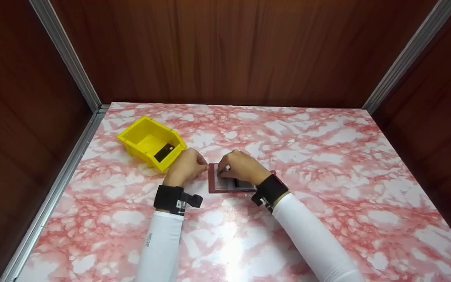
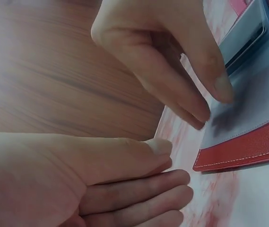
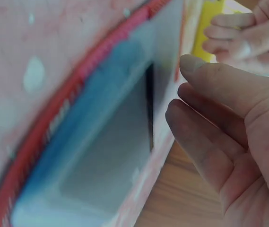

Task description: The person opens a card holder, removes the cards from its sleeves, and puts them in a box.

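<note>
A red card holder [image 1: 211, 184] with stitched edges lies opened out on the table, showing clear plastic sleeves [image 2: 252, 99]. Above its sleeves hovers my right hand [image 1: 241, 166], thumb and fingers bent toward each other with a gap between them and nothing in it. A dark strip [image 3: 150, 104] shows at the edge of one sleeve. My left hand [image 1: 188, 166] is just off the holder's left edge. Its thumb [image 2: 160, 146] lies along the index finger, the other fingers loosely extended, and no object shows in it.
Left of the holder, behind my left hand, stands a yellow bin [image 1: 135, 147]. A black card [image 1: 164, 152] with a small pale patch lies inside it. Dark wood-look panels [image 1: 225, 51] wall the red-and-white patterned table [image 1: 327, 219] at the back and sides.
</note>
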A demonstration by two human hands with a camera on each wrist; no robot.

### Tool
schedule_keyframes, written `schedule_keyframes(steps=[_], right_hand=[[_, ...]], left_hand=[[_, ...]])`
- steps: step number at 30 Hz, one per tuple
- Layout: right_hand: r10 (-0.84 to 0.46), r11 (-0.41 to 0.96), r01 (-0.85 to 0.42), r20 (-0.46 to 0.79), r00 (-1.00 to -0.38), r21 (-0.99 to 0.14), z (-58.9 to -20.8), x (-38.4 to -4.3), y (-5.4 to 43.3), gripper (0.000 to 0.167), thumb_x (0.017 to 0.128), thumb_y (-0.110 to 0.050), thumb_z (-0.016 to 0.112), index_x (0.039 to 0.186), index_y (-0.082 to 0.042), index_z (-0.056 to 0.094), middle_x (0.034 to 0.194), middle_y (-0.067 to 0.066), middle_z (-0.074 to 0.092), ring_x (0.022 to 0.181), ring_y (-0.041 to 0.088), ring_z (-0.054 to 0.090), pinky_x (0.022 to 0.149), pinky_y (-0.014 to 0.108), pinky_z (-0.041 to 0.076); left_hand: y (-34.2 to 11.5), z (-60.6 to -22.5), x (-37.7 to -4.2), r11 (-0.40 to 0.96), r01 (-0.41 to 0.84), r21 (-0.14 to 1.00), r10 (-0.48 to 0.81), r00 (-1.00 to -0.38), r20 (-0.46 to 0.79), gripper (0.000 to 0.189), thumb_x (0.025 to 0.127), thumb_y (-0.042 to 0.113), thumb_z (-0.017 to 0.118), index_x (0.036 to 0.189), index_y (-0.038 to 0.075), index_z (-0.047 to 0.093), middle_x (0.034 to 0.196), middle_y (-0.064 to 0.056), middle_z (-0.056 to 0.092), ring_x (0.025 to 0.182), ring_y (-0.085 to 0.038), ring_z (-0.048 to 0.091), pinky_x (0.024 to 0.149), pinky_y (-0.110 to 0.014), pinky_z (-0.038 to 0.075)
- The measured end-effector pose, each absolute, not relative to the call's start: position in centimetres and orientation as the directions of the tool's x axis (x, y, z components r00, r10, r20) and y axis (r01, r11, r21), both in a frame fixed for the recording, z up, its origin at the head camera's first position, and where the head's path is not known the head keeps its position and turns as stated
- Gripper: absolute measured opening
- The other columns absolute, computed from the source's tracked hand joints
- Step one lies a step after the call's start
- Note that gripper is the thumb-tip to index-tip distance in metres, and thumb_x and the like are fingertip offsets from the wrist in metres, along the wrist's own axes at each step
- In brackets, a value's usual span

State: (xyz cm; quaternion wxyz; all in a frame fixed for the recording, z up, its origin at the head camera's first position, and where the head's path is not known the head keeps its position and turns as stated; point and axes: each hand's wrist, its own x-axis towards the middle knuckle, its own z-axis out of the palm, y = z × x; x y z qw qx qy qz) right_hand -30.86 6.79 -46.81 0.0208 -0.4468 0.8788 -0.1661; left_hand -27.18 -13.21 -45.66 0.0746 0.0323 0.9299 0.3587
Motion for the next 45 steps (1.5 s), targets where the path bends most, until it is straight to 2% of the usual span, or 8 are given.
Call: schedule_keyframes(steps=[6,11,20,29,33,37,41,45], right_hand=[[-0.738,0.601,-0.742,0.152,-0.658,-0.298,-45.6,-30.7,10.2,0.014,0.077,-0.015,0.074,0.091,-0.013,0.075,0.091,-0.003,0.072,0.086,0.010,0.066,0.076,0.028,0.053],[-0.666,0.675,-0.677,0.150,-0.730,-0.293,-45.1,-30.2,13.4,0.016,0.077,-0.016,0.074,0.092,-0.014,0.075,0.091,-0.002,0.072,0.086,0.012,0.066,0.075,0.030,0.053],[-0.656,0.649,-0.675,0.192,-0.730,-0.351,-46.5,-29.5,16.4,0.016,0.075,-0.015,0.076,0.091,-0.014,0.074,0.089,0.000,0.073,0.081,0.018,0.066,0.071,0.033,0.051],[-0.671,0.639,-0.690,0.191,-0.716,-0.340,-47.8,-29.2,16.8,0.014,0.073,-0.020,0.077,0.085,-0.015,0.072,0.083,-0.001,0.071,0.072,0.017,0.063,0.067,0.031,0.048],[-0.658,0.647,-0.672,0.181,-0.731,-0.360,-47.8,-29.2,16.6,0.018,0.074,-0.023,0.077,0.091,-0.017,0.073,0.088,-0.004,0.072,0.078,0.013,0.065,0.069,0.030,0.051],[-0.652,0.652,-0.663,0.175,-0.738,-0.367,-48.0,-29.3,16.3,0.021,0.074,-0.025,0.077,0.094,-0.019,0.073,0.094,-0.006,0.072,0.085,0.007,0.065,0.073,0.029,0.052],[-0.661,0.651,-0.678,0.184,-0.727,-0.340,-48.2,-29.5,16.2,0.018,0.074,-0.026,0.077,0.091,-0.020,0.073,0.092,-0.008,0.071,0.082,0.007,0.065,0.072,0.028,0.051],[-0.663,0.641,-0.683,0.196,-0.723,-0.350,-48.3,-29.6,16.1,0.016,0.075,-0.026,0.076,0.090,-0.021,0.073,0.088,-0.009,0.071,0.078,0.007,0.064,0.069,0.027,0.050]], left_hand=[[-12.5,-45.1,-27.3,0.720,0.035,0.693,0.105,-0.993,-0.058,0.012,0.082,0.024,0.067,0.089,0.015,0.073,0.085,0.003,0.069,0.078,-0.013,0.061,0.075,-0.029,0.050],[-11.8,-44.7,-27.3,0.704,0.059,0.707,0.103,-0.994,-0.020,0.011,0.084,0.025,0.066,0.090,0.018,0.073,0.085,0.005,0.069,0.081,-0.011,0.062,0.079,-0.030,0.051],[-10.3,-44.8,-27.1,0.673,0.152,0.724,0.110,-0.988,0.105,0.007,0.082,0.026,0.069,0.085,0.022,0.073,0.080,0.009,0.069,0.076,-0.008,0.061,0.072,-0.026,0.051],[-7.9,-46.0,-26.8,0.626,0.066,0.777,0.077,-0.997,0.023,0.004,0.078,0.025,0.072,0.078,0.021,0.074,0.071,0.007,0.068,0.066,-0.010,0.060,0.060,-0.024,0.049],[-7.1,-46.6,-26.8,0.596,0.010,0.803,0.040,-0.999,-0.017,0.005,0.077,0.022,0.073,0.074,0.018,0.073,0.068,0.004,0.068,0.061,-0.011,0.062,0.056,-0.023,0.050],[-6.4,-47.3,-26.9,0.501,-0.047,0.864,0.035,-0.997,-0.074,0.005,0.077,0.015,0.071,0.075,0.010,0.072,0.069,-0.004,0.069,0.061,-0.017,0.067,0.056,-0.028,0.055],[-5.9,-47.8,-27.0,0.450,-0.112,0.886,0.007,-0.992,-0.129,0.005,0.077,0.011,0.070,0.076,0.006,0.070,0.068,-0.008,0.069,0.060,-0.019,0.068,0.057,-0.032,0.056],[-5.5,-48.3,-27.1,0.471,-0.147,0.870,-0.019,-0.987,-0.157,0.005,0.075,0.011,0.070,0.076,0.007,0.069,0.067,-0.008,0.069,0.057,-0.018,0.067,0.052,-0.028,0.054]])
